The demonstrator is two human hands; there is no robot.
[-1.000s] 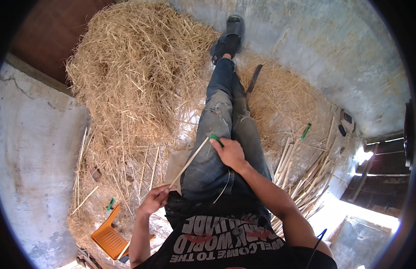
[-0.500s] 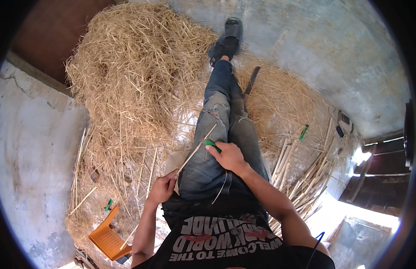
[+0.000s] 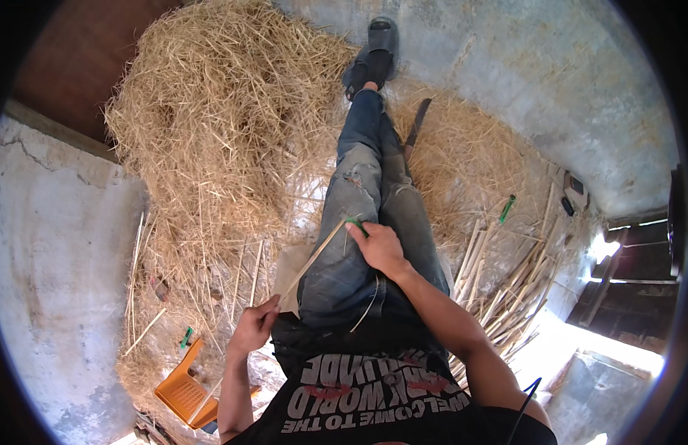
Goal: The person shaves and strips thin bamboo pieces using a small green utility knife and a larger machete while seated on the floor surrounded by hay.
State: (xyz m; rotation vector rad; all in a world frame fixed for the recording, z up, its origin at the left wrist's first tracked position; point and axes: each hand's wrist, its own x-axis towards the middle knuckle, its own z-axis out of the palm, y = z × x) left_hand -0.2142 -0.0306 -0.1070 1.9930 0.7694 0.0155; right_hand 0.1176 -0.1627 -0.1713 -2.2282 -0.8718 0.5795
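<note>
My left hand (image 3: 253, 326) pinches the near end of a thin bamboo strip (image 3: 314, 257), which slants up across my thigh. At the strip's far end, my right hand (image 3: 379, 248) is closed around a small green utility knife (image 3: 356, 223), mostly hidden by the fingers. The blade is too small to make out, but the knife's tip meets the strip. Both hands are over my outstretched legs in worn jeans (image 3: 359, 193). A thin curled shaving (image 3: 370, 305) lies on my lap.
A big heap of dry shavings (image 3: 218, 111) fills the far left. A long-bladed knife (image 3: 416, 130) lies right of my shins. Bamboo strips (image 3: 499, 308) and a second green cutter (image 3: 507, 208) are at right. An orange plastic chair (image 3: 182, 389) and a small green tool (image 3: 186, 337) are lower left.
My right hand has shifted slightly away from me with the knife, now at the strip's far end. Earlier the strip stuck out past the knife. My left hand has moved slightly left and nearer.
</note>
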